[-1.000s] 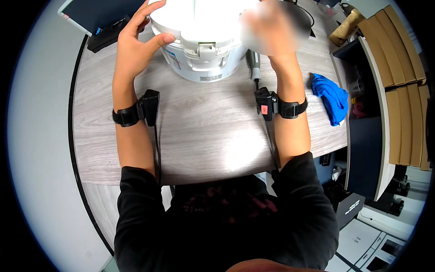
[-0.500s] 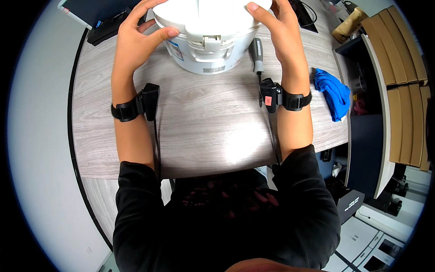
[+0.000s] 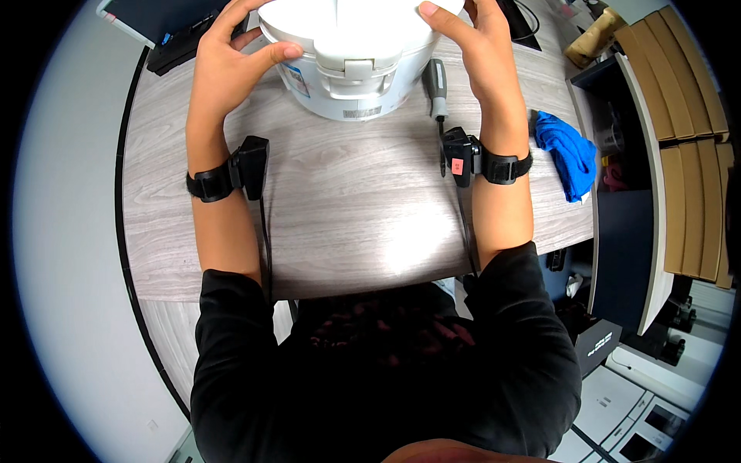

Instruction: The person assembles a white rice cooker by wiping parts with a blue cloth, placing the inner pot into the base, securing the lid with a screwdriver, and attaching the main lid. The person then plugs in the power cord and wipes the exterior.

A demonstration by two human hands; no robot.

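Note:
A white lidded tub [image 3: 378,104] stands on the wood-grain table at the far middle, its top cut off by the picture's upper edge. Its white lid [image 3: 297,19] has a front tab [image 3: 359,69]. My left hand [image 3: 235,58] curves round the lid's left side, thumb on the near rim. On the right side, my right hand [image 3: 478,46] grips the lid with the thumb laid over the top. Some fingertips of both hands are out of view. Close to the tub's right lies a screwdriver [image 3: 437,89] with a grey handle, its shaft pointing towards me.
A crumpled blue cloth [image 3: 567,154] lies at the table's right edge. Brown cardboard boxes [image 3: 679,92] stand on a shelf unit [image 3: 625,255] beyond it. A dark device [image 3: 185,46] sits at the far left. Black cabled devices [image 3: 253,166] are strapped to both wrists.
The view has shifted slightly, so everything sits a little higher. Both hands keep their places on the lid. The front tab looks a little flatter against the tub.

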